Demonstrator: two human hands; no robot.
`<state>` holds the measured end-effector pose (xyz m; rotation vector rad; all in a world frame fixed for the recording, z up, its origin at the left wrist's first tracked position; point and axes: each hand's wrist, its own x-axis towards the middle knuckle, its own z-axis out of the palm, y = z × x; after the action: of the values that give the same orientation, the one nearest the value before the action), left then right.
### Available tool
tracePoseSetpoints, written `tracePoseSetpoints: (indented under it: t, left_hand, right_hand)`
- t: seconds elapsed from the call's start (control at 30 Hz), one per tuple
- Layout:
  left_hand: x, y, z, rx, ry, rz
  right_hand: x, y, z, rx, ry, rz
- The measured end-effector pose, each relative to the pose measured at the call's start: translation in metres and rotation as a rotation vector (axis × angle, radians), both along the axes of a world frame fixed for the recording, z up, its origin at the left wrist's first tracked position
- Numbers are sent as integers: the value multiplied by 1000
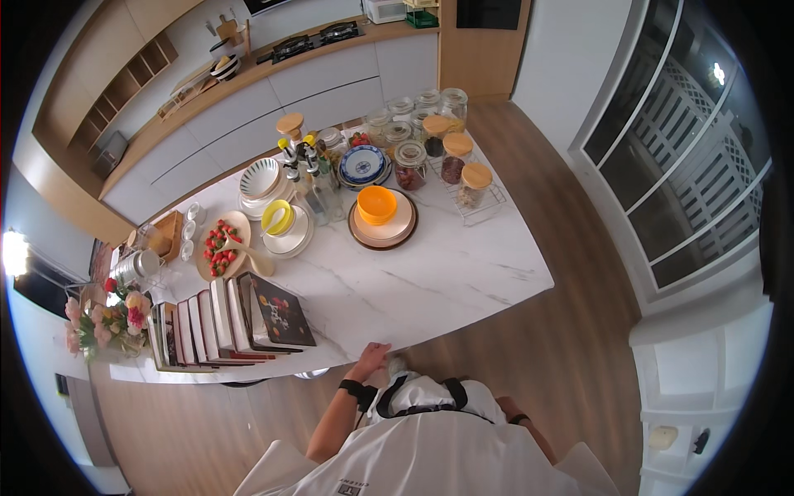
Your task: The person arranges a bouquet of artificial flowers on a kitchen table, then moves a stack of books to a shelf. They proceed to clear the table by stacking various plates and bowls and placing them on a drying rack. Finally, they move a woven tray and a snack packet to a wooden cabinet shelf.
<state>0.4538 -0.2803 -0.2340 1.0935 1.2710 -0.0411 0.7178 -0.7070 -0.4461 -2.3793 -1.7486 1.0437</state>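
Note:
My left hand (372, 359) is at the near edge of a white marble-patterned table (384, 297), its fingers loosely curled; nothing shows in it. My right hand (510, 406) hangs low by my right side, partly hidden by my clothing. Left of my left hand stands a row of books (208, 322), the nearest with a dark flowered cover (282, 313). Beyond them lie strawberries (218, 254) on an oval plate with a light-coloured utensil. Orange bowls (376, 206) rest on stacked plates (383, 239) near the table's middle. A yellow bowl (277, 215) sits on white plates.
Glass jars (410, 164), a wire rack (482, 208), oil bottles (319, 192) and blue-patterned plates (363, 164) crowd the far side. Flowers (133, 310) stand at the left end. Behind is a counter with a gas hob (316, 42); large windows (695, 142) are at right.

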Motion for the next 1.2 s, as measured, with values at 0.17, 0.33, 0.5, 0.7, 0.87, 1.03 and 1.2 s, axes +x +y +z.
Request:
tracePoseSetpoints:
  t: [0.17, 0.33, 0.5, 0.7, 0.87, 1.03, 1.2]
  left_hand:
    - [1, -4, 6, 26, -13, 16]
    - [-3, -6, 7, 62, -36, -47]
    - [-5, -6, 8, 64, -80, -64]
    - [-9, -6, -3, 49, -120, -63]
    - [-19, -14, -18, 201, -154, -247]
    - [-16, -5, -4, 80, -60, -227]
    - [-23, -12, -5, 52, -149, -163]
  right_hand:
    - [5, 19, 6, -35, -18, 64]
    - [13, 21, 35, 40, 131, -61]
    - [21, -8, 26, 263, 578, -270]
    - [1, -19, 24, 227, 470, -392]
    - [-9, -23, 28, -37, -20, -28]
    - [-6, -18, 18, -141, -14, 52]
    - [8, -4, 3, -102, -50, 124]
